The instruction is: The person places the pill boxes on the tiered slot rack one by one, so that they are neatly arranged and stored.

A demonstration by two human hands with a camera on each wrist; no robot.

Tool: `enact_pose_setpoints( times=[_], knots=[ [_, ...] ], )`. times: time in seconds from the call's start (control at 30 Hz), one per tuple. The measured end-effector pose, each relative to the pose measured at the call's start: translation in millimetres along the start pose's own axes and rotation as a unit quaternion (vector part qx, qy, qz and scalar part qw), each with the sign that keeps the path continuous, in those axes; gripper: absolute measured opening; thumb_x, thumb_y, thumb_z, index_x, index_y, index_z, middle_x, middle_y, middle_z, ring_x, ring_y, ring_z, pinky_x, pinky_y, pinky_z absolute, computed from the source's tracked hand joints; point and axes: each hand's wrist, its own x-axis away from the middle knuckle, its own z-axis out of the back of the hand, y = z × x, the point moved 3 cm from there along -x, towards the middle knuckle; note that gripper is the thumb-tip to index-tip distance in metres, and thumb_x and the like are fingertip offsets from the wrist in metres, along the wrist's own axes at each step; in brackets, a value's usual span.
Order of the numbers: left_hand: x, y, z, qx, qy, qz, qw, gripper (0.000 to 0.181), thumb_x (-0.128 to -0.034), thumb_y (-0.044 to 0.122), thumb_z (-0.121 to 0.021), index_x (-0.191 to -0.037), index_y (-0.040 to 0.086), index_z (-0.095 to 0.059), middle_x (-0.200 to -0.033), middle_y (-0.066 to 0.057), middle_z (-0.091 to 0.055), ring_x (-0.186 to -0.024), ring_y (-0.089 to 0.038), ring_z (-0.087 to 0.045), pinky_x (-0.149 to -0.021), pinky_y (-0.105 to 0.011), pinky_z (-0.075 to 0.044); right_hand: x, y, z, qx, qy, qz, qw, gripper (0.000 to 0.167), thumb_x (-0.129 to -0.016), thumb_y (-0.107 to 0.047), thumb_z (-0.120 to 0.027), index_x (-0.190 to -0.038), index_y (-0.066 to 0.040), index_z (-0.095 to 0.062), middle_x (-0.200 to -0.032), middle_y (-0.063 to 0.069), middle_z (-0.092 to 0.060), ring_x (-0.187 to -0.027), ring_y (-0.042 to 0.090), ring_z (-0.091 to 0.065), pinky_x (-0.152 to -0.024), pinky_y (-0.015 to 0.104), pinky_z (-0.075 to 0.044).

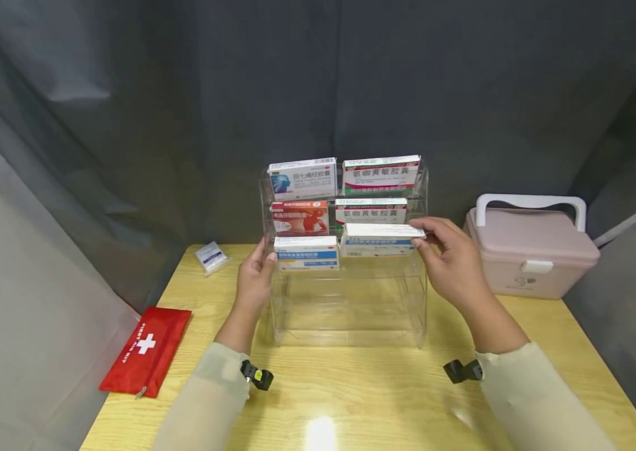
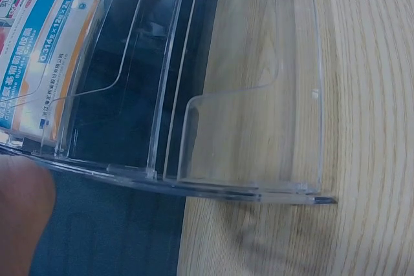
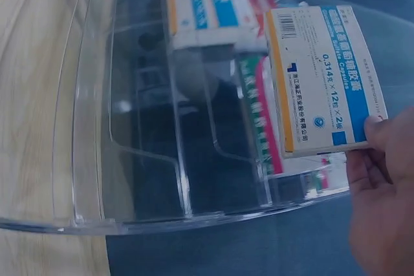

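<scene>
A transparent tiered display rack [image 1: 348, 307] stands on the table with medicine boxes on its tiers. Between thumb and fingers, my right hand [image 1: 453, 263] pinches a white-and-blue medicine box [image 3: 323, 82] by its right end. In the right wrist view that box is tilted in front of the rack, apart from the matching white-and-blue box [image 1: 307, 254] on the left. My left hand [image 1: 254, 279] grips the rack's left side edge, its thumb beside that left box; some fingers are hidden. Behind are a red box [image 1: 298, 219] and a green-and-red box [image 1: 371, 214].
A pink lidded case [image 1: 532, 250] with a white handle stands at right. To the left lie a red first aid pouch [image 1: 146, 351] and a small plastic-wrapped packet [image 1: 211, 257]. On the rack's top tier sit a white-and-blue box [image 1: 303, 180] and another green-and-red one [image 1: 381, 176].
</scene>
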Motion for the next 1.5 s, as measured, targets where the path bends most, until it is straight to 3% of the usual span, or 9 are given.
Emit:
enact_pose_setpoints(
  times=[0.1,0.23,0.3,0.4,0.47,0.7,1.17,1.5],
  knots=[
    [0.7,-1.0,-5.1,-0.003,-0.006,0.002,1.0,0.058,-0.112,0.008,-0.056,-0.168,0.01,-0.04,-0.173,-0.011,-0.041,-0.163,-0.029,-0.037,-0.136,-0.04,-0.029,-4.4,9,-5,0.037,0.01,0.024,0.999,0.031,-0.102,0.002,-0.072,-0.133,-0.002,-0.074,-0.128,0.015,-0.073,-0.101,0.006,-0.064,-0.087,0.002,-0.047],
    [1.5,0.7,-10.3,-0.011,-0.015,0.001,0.9998,0.059,-0.1121,0.01,-0.056,-0.169,0.012,-0.04,-0.174,-0.01,-0.041,-0.163,-0.028,-0.037,-0.136,-0.039,-0.03,-1.7,20,-9,0.087,0.014,0.026,0.9958,0.03,-0.103,-0.003,-0.073,-0.133,-0.006,-0.075,-0.126,0.014,-0.075,-0.1,0.023,-0.07,-0.073,0.022,-0.05],
    [1.9,2.6,-11.7,-0.013,-0.017,-0.002,0.9998,0.059,-0.1123,0.01,-0.056,-0.169,0.013,-0.039,-0.174,-0.011,-0.041,-0.163,-0.028,-0.037,-0.136,-0.039,-0.03,0.3,22,-12,0.101,0.009,0.026,0.9945,0.03,-0.104,-0.004,-0.072,-0.134,-0.006,-0.075,-0.129,0.015,-0.074,-0.104,0.03,-0.072,-0.074,0.035,-0.055],
    [2.3,5.0,-11.4,-0.016,-0.012,-0.005,0.9998,0.059,-0.1124,0.01,-0.056,-0.169,0.013,-0.039,-0.173,-0.012,-0.042,-0.163,-0.029,-0.038,-0.136,-0.04,-0.03,2.4,23,-16,0.116,0.0,0.042,0.9923,0.032,-0.105,-0.002,-0.071,-0.136,-0.003,-0.073,-0.133,0.019,-0.073,-0.115,0.039,-0.073,-0.087,0.055,-0.063],
    [2.6,6.0,-10.8,-0.014,-0.01,-0.006,0.9998,0.059,-0.1124,0.009,-0.055,-0.169,0.012,-0.039,-0.173,-0.012,-0.042,-0.163,-0.029,-0.038,-0.136,-0.04,-0.03,4.2,23,-19,0.129,-0.007,0.059,0.9899,0.033,-0.105,-0.001,-0.07,-0.137,-0.001,-0.071,-0.135,0.022,-0.072,-0.121,0.043,-0.071,-0.094,0.061,-0.063],
    [2.9,5.6,-10.7,-0.002,-0.014,-0.01,0.9998,0.059,-0.1127,0.007,-0.054,-0.169,0.009,-0.038,-0.174,-0.012,-0.04,-0.163,-0.028,-0.037,-0.135,-0.037,-0.031,9.6,21,-27,0.172,-0.019,0.086,0.9811,0.032,-0.105,0.003,-0.067,-0.137,0.007,-0.066,-0.135,0.027,-0.067,-0.126,0.047,-0.064,-0.104,0.062,-0.06],
    [2.9,4.9,-12.3,-0.001,-0.016,-0.013,0.9998,0.058,-0.1123,0.007,-0.055,-0.168,0.01,-0.039,-0.173,-0.011,-0.041,-0.163,-0.028,-0.039,-0.135,-0.037,-0.032,12.6,21,-32,0.244,-0.037,0.1,0.964,0.031,-0.105,0.005,-0.06,-0.135,0.012,-0.066,-0.132,0.029,-0.068,-0.123,0.047,-0.064,-0.106,0.059,-0.06],
    [2.6,2.4,-12.8,-0.02,-0.019,-0.005,0.9996,0.058,-0.113,0.009,-0.054,-0.169,0.013,-0.039,-0.174,-0.01,-0.041,-0.163,-0.028,-0.038,-0.135,-0.037,-0.032,28.8,24,-20,0.181,0.022,0.13,0.9747,0.04,-0.1,0.007,-0.069,-0.139,0.012,-0.064,-0.137,0.031,-0.066,-0.127,0.053,-0.058,-0.112,0.06,-0.051]
  ],
)
